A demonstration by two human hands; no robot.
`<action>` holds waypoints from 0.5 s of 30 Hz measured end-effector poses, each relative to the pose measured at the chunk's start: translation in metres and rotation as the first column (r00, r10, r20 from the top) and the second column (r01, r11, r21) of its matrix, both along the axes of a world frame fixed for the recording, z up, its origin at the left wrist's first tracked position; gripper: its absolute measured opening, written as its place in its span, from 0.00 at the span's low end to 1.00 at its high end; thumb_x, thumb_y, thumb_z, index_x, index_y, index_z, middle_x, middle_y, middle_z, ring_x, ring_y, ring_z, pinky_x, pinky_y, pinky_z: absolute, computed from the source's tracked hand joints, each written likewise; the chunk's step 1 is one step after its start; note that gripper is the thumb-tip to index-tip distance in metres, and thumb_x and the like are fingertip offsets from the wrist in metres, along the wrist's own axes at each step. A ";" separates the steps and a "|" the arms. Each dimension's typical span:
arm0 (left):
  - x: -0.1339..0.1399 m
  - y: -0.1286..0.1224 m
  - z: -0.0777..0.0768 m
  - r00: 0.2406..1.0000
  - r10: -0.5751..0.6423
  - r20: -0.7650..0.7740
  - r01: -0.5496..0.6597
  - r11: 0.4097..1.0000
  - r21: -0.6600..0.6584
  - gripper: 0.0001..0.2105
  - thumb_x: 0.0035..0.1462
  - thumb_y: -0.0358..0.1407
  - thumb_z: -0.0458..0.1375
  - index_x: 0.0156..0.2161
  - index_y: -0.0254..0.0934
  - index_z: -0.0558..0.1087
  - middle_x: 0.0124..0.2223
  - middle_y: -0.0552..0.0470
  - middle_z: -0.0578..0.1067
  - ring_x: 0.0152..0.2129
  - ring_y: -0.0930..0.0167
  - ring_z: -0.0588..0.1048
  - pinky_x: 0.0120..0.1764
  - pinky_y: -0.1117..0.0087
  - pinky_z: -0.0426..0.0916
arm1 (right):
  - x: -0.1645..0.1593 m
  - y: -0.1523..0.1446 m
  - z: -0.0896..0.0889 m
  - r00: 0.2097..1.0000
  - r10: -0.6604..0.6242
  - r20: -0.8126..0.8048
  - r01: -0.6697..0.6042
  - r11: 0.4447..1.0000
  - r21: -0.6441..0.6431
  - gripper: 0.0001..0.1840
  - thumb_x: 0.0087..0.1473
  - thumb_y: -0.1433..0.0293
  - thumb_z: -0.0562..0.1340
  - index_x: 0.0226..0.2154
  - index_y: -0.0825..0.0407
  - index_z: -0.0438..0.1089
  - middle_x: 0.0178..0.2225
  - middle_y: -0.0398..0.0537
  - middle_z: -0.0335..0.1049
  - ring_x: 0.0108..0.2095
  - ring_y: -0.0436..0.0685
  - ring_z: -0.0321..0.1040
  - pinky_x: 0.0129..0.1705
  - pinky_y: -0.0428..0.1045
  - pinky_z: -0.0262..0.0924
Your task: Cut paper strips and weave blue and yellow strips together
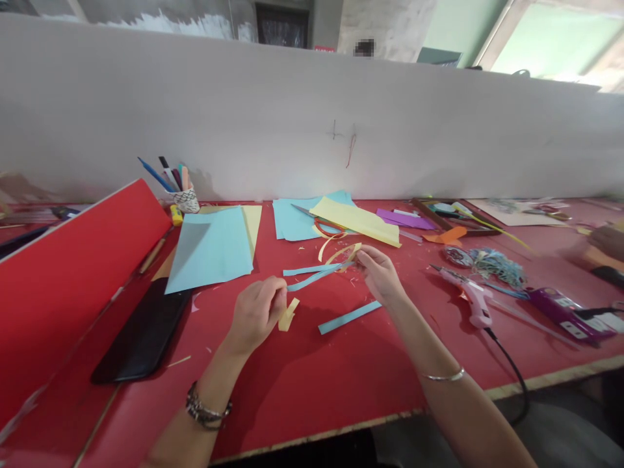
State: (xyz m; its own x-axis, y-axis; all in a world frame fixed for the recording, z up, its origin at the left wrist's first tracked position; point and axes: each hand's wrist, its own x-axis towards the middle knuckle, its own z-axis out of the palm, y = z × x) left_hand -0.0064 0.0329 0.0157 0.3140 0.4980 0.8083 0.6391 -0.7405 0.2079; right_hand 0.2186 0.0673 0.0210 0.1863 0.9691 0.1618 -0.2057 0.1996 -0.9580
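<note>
Between my two hands stretches a narrow blue paper strip (313, 279). My left hand (258, 311) pinches its left end, the fingers curled closed. At the other end my right hand (381, 274) holds it between thumb and fingertips, together with the end of a curved yellow paper strip (344, 252). Another blue strip (309, 270) lies just behind the held one; whether it is also gripped I cannot tell. A folded yellow strip (287, 316) sits beside my left fingers. Nearer to me, a loose blue strip (348, 318) lies flat on the red table (312, 377).
Blue sheets (214, 250) and a black phone-like slab (143, 331) lie at left, by a pen cup (185, 198). Orange-handled scissors (324, 224) rest under yellow paper (358, 220). A pink glue gun (470, 296) with a cord is at right. Another person's hand (607, 244) shows far right.
</note>
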 end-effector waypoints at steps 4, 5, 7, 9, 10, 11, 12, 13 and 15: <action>0.000 0.000 0.000 1.000 0.001 -0.001 -0.001 1.000 0.002 0.08 0.57 0.29 0.43 0.29 0.37 0.61 0.21 0.57 0.66 0.16 0.76 0.64 0.21 0.76 0.60 | -0.001 0.000 0.001 0.999 0.008 -0.031 -0.008 1.000 0.000 0.13 0.30 0.59 0.67 0.20 0.49 0.70 0.20 0.40 0.68 0.22 0.46 0.60 0.27 0.45 0.56; 0.000 0.000 0.001 1.000 0.004 -0.001 -0.004 1.000 -0.001 0.08 0.57 0.29 0.43 0.29 0.37 0.61 0.20 0.57 0.66 0.16 0.76 0.64 0.21 0.76 0.60 | -0.001 0.000 0.002 0.999 0.007 -0.046 -0.007 1.000 0.002 0.13 0.29 0.59 0.68 0.20 0.49 0.71 0.20 0.40 0.68 0.22 0.46 0.60 0.27 0.45 0.56; 0.000 -0.001 0.001 1.000 0.009 -0.001 -0.009 1.000 -0.007 0.08 0.57 0.29 0.42 0.28 0.38 0.60 0.20 0.57 0.66 0.16 0.76 0.64 0.21 0.77 0.60 | 0.000 0.000 0.002 0.998 0.006 -0.067 -0.006 1.000 0.003 0.13 0.29 0.59 0.68 0.21 0.48 0.71 0.21 0.40 0.68 0.22 0.46 0.60 0.27 0.44 0.56; 0.000 -0.001 0.001 1.000 0.009 -0.001 -0.009 1.000 -0.010 0.08 0.57 0.29 0.42 0.29 0.38 0.60 0.20 0.57 0.66 0.16 0.76 0.64 0.21 0.77 0.60 | 0.001 0.000 0.002 0.998 0.004 -0.067 -0.004 1.000 0.003 0.13 0.30 0.59 0.67 0.22 0.48 0.71 0.22 0.40 0.68 0.23 0.47 0.61 0.27 0.45 0.56; 0.000 -0.001 0.001 1.000 0.009 0.000 -0.009 1.000 -0.008 0.08 0.57 0.29 0.42 0.29 0.38 0.60 0.20 0.57 0.66 0.16 0.76 0.64 0.21 0.77 0.60 | 0.001 0.000 0.001 0.998 0.001 -0.057 -0.001 1.000 0.003 0.13 0.31 0.59 0.67 0.22 0.48 0.71 0.22 0.40 0.68 0.23 0.47 0.60 0.27 0.45 0.56; 0.000 -0.001 0.001 1.000 0.011 -0.002 -0.011 1.000 -0.007 0.08 0.57 0.29 0.42 0.29 0.38 0.60 0.20 0.57 0.66 0.16 0.76 0.63 0.21 0.77 0.60 | 0.001 0.000 0.001 0.999 -0.003 -0.040 0.003 1.000 0.004 0.12 0.32 0.59 0.67 0.22 0.48 0.71 0.22 0.41 0.68 0.23 0.47 0.60 0.27 0.45 0.56; 0.000 -0.001 0.001 1.000 0.013 -0.005 -0.013 1.000 -0.005 0.08 0.57 0.29 0.43 0.29 0.38 0.60 0.20 0.57 0.66 0.16 0.76 0.63 0.21 0.76 0.60 | 0.001 0.000 0.001 1.000 -0.009 -0.022 0.009 1.000 0.004 0.12 0.32 0.59 0.66 0.22 0.48 0.71 0.22 0.41 0.68 0.23 0.48 0.60 0.27 0.46 0.56; 0.000 -0.001 0.001 1.000 0.014 -0.007 -0.014 1.000 -0.001 0.08 0.57 0.29 0.43 0.29 0.38 0.60 0.20 0.57 0.66 0.16 0.76 0.64 0.21 0.76 0.60 | 0.000 0.000 0.000 1.000 -0.013 -0.002 0.013 1.000 0.005 0.12 0.33 0.59 0.66 0.22 0.48 0.71 0.22 0.41 0.68 0.23 0.48 0.60 0.27 0.46 0.56; 0.000 -0.001 0.001 1.000 0.014 -0.008 -0.014 1.000 0.008 0.08 0.57 0.29 0.42 0.29 0.38 0.60 0.20 0.57 0.67 0.16 0.76 0.64 0.21 0.76 0.60 | 0.000 0.000 -0.001 0.999 -0.017 0.030 0.017 1.000 0.004 0.12 0.34 0.60 0.65 0.23 0.48 0.70 0.24 0.42 0.68 0.24 0.48 0.60 0.28 0.47 0.56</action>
State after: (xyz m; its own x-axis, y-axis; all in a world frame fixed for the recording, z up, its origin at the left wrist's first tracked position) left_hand -0.0060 0.0319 0.0166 0.3136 0.4957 0.8099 0.6508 -0.7333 0.1968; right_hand 0.2185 0.0673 0.0204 0.1976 0.9653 0.1709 -0.1732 0.2059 -0.9631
